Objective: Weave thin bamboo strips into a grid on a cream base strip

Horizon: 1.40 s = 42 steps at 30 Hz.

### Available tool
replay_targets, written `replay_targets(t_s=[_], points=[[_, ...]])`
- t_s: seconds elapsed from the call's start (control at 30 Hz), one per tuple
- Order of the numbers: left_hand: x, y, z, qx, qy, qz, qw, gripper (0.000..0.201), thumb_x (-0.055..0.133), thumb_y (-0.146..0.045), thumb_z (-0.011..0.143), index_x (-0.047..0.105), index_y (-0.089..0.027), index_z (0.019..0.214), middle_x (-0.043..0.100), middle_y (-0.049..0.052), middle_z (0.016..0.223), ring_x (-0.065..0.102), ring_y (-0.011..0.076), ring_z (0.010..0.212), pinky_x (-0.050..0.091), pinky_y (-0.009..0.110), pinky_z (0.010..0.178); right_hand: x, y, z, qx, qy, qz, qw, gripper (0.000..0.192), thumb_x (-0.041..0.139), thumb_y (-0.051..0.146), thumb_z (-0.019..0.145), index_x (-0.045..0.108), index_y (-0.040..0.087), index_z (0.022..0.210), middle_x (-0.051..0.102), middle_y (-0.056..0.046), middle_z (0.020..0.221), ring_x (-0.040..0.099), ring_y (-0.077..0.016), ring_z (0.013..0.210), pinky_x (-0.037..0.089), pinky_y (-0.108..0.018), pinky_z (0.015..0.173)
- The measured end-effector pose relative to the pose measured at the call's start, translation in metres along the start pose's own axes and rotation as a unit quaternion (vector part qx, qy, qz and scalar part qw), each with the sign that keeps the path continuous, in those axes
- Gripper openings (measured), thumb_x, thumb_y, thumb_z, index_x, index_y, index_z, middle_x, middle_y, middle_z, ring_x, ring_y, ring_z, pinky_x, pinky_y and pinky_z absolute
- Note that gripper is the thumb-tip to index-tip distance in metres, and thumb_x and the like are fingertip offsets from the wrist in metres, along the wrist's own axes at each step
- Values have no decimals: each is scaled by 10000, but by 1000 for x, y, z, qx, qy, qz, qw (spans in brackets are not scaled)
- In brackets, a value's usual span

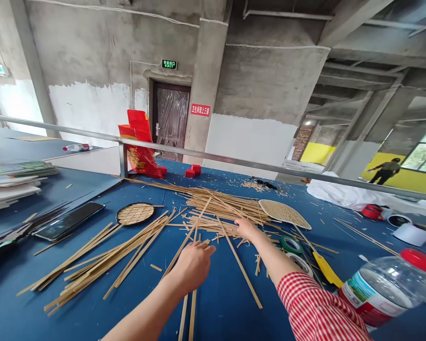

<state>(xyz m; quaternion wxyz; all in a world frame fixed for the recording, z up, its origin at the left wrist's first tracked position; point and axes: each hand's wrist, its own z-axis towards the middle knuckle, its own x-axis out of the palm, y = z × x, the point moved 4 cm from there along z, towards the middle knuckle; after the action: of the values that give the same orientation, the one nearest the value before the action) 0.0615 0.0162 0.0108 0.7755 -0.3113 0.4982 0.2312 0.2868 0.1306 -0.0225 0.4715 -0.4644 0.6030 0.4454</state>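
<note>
My left hand (194,264) hovers palm down over the blue table (220,298), its fingers loosely curled and touching the ends of a few thin bamboo strips (184,246). My right hand (246,228), in a red checked sleeve, reaches farther out and presses its fingers on the big heap of bamboo strips (220,206). Whether it grips a strip is hidden. A round woven mat (135,213) lies to the left of the heap. A pale woven fan piece (284,213) lies to the right.
A second bundle of strips (92,265) lies at the left. A phone (68,220) and stacked boards (10,189) sit far left. Tape rolls (291,245), a yellow tool (327,270) and a plastic water bottle (383,286) are at the right. A metal rail (213,156) crosses behind; red boxes (140,147) stand there.
</note>
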Motion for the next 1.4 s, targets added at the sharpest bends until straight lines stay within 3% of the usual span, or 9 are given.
replay_targets(t_s=[0.1,0.3,0.47,0.63,0.87,1.03,1.23,1.4], points=[[10,0,-2,9,-5,-11,1000,332,355,-110,797,576,-218,1021,641,36,876,580,181,829,440,274,726,4,-7,7,-5,35,-15,999,275,487,305,850,522,157,1079,539,-67,1094,544,-173,931,459,-384,793],[6,1,1,-3,-20,-38,999,338,319,-124,829,594,-210,1007,644,41,848,575,181,795,441,274,702,3,-12,12,1,68,-5,998,252,475,310,856,536,161,1050,553,-61,1059,555,-157,886,472,-356,763],[3,3,1,-15,-22,-66,997,349,332,-132,827,595,-206,1045,646,47,885,573,175,813,439,259,705,-11,-19,9,-29,1,43,999,195,523,251,816,572,161,981,604,-36,950,563,-140,823,442,-290,720],[6,5,1,-20,-35,-86,995,347,324,-156,842,608,-228,1029,648,34,894,577,167,824,438,246,706,-34,-28,-6,-59,-66,70,994,169,487,158,761,651,195,775,659,-3,802,570,-123,739,361,-212,617],[15,12,2,-10,-50,-90,995,334,323,-183,846,618,-232,994,652,30,880,583,166,812,427,250,713,-43,-23,-31,-2,-141,52,989,218,455,123,741,647,216,786,656,-14,810,567,-134,735,307,-213,563],[18,18,2,-24,-52,-127,990,325,346,-180,825,627,-237,979,650,31,896,580,166,834,421,256,736,-46,-13,-49,36,-180,56,981,208,434,87,752,605,197,799,626,-50,748,564,-179,753,328,-253,620],[19,28,0,-65,-62,-192,977,301,399,-180,791,637,-231,968,649,35,937,576,181,866,409,283,770,-71,-16,-68,66,-189,187,962,134,458,81,740,572,150,752,605,-130,747,578,-257,786,393,-359,668],[19,34,5,-109,-74,-345,930,282,396,-281,808,635,-165,904,651,50,769,577,154,661,429,258,615,-62,2,-111,1,-117,368,922,95,475,210,774,556,161,788,617,-76,736,601,-166,668,475,-296,604]])
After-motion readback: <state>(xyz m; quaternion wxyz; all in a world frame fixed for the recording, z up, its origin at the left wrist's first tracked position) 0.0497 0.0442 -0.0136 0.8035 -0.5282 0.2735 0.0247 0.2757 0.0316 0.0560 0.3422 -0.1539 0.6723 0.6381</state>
